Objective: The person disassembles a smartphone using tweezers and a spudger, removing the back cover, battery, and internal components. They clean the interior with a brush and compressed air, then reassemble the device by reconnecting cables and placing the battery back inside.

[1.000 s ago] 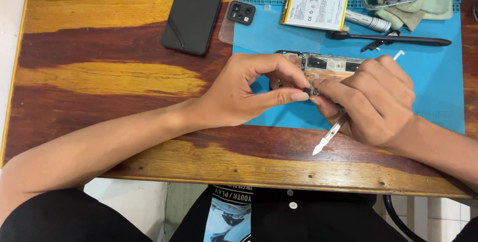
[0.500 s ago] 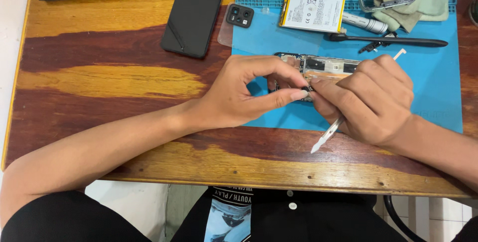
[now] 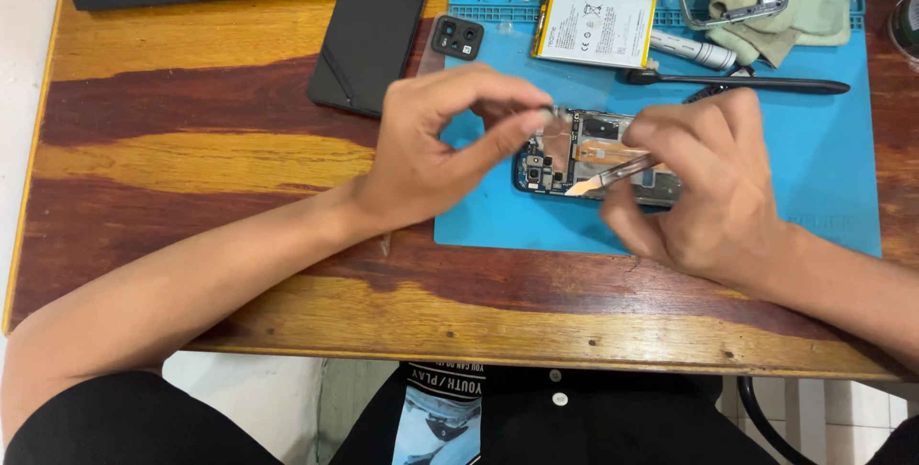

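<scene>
Compared with a moment earlier, the two hands have drawn apart and lifted, uncovering the opened black phone body with its bare circuit board (image 3: pixel 598 159), which lies on the near-left part of the blue silicone work mat (image 3: pixel 823 188) on the wooden table (image 3: pixel 191 159). The left hand (image 3: pixel 436 154) now pinches thumb and forefinger closed just over the phone's far left corner; a tiny grey piece seems caught between the tips, though it is too small to be sure. The right hand (image 3: pixel 713 188) is closed around a thin white-tipped pry tool (image 3: pixel 613 175), which has turned from pointing toward the near edge to lying across the board, tip leftward. So the work looks to have passed from steadying to picking at the board. Far of the phone, close together, lie a white rectangular battery (image 3: pixel 595 29), a black stylus-like tool (image 3: pixel 737 82) and a small black camera cover (image 3: pixel 457 36); the mat's right half and near strip offer open room.
</scene>
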